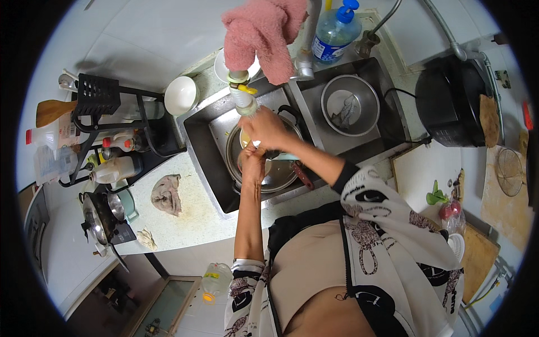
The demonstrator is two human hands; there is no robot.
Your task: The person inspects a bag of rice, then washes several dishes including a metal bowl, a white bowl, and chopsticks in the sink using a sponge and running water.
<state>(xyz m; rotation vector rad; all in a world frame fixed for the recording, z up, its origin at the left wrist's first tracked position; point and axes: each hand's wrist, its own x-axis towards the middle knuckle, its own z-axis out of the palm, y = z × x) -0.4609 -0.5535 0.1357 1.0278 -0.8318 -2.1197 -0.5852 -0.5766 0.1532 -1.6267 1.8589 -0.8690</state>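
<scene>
Over the left sink basin (202,139), my two hands meet below the faucet's white spout (244,101). My left hand (252,163) is curled around a utensil, whose pale blue handle (288,156) seems to stick out to the right. Blurred by motion, my right hand (266,128) presses against the left from above; its grip is hard to make out. A bit of white (256,143) shows between the fingers. Beneath them a wide steel pot (231,168) sits in the basin, partly hidden, with a pale bowl (243,138) inside. A dark red handle (302,175) leans over its rim.
The right basin holds a steel bowl (374,99) with a grey cloth or scrubber (346,111). A pink towel (265,38) hangs over the faucet; a blue-topped pump bottle (337,33) stands behind. Left are a grey rag (166,196), a white bowl (181,96) and a black rack (143,118).
</scene>
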